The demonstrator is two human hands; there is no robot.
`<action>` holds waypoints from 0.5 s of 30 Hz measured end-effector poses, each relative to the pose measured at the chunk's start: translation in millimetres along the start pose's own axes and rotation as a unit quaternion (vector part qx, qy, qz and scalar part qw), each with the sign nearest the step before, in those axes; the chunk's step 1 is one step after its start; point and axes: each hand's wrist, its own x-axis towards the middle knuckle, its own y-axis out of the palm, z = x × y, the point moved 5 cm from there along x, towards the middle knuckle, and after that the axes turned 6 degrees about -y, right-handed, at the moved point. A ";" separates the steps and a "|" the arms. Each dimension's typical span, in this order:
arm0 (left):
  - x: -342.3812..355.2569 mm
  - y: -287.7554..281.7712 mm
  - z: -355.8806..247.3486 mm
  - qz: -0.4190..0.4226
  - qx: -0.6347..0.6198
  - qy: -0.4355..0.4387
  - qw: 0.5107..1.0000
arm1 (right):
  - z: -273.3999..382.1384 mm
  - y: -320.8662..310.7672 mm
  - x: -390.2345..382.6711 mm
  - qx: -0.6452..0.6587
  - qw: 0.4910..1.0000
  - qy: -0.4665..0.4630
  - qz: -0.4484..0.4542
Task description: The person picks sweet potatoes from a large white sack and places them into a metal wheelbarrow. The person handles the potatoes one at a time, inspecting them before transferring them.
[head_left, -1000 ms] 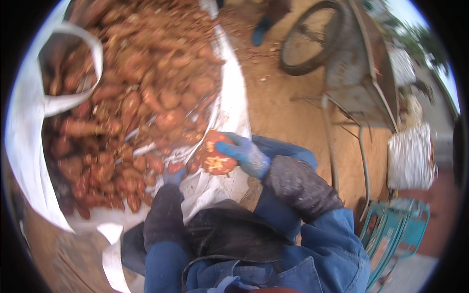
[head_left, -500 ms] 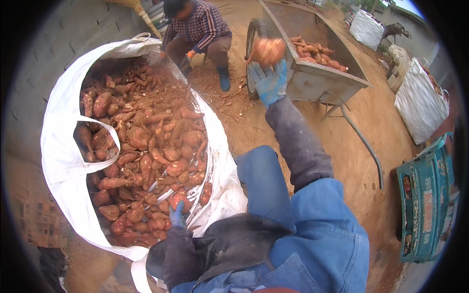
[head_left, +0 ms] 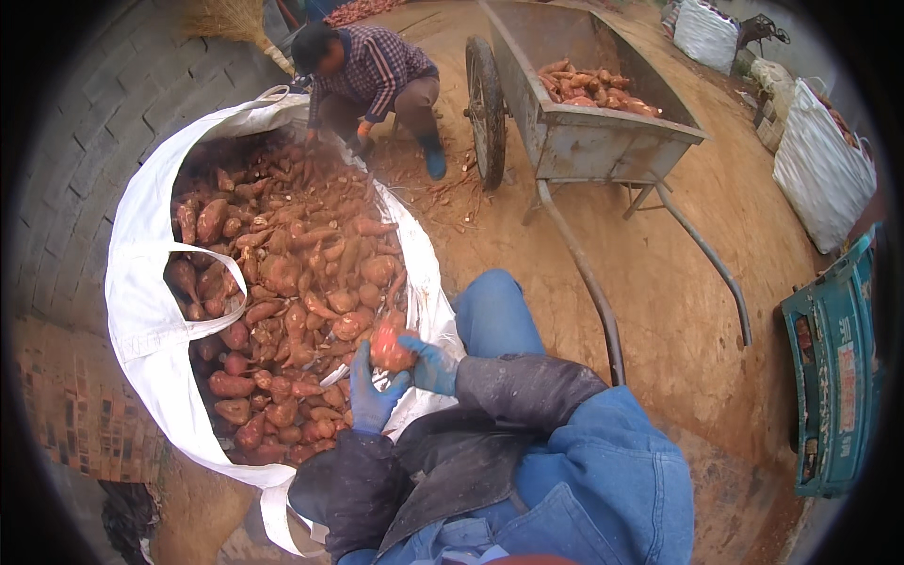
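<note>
A large reddish sweet potato point(head_left: 390, 347) is between my two blue-gloved hands, over the near right edge of a big white woven sack point(head_left: 141, 325). My left hand point(head_left: 374, 392) cups it from the left and below, with fingers and thumb curved around it. From the right, my right hand point(head_left: 434, 365) presses its fingers against the same root. Many soil-covered sweet potatoes point(head_left: 282, 275) fill the opened sack. Some of the white lining shows beside my hands.
Ahead to the right stands a metal handcart point(head_left: 612, 151) partly loaded with sweet potatoes, its handles pointing toward me. Beyond the sack a person point(head_left: 377, 71) crouches. A teal crate point(head_left: 838, 367) and a filled white sack point(head_left: 821, 174) stand at right. A broom point(head_left: 231, 24) leans by the block wall.
My right hand has come back from near the handcart, where a blurred sweet potato was at its fingertips, to the sack's edge. My left hand has lifted slightly with its sweet potato.
</note>
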 end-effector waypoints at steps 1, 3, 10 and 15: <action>1.9 -0.8 2.8 -0.006 -0.023 -0.034 0.999 | 20.3 19.7 -1.9 0.077 0.994 -0.033 0.066; 4.1 -2.4 12.4 -0.025 -0.066 -0.040 0.997 | 87.9 50.8 0.8 0.069 0.989 -0.131 0.025; -40.1 23.0 131.5 0.067 0.081 -0.207 0.973 | 375.3 156.6 11.6 -0.482 0.720 -0.495 0.064; -116.5 59.4 207.3 0.167 0.205 -0.271 0.926 | 198.6 66.5 58.5 -0.336 0.933 -0.095 0.088</action>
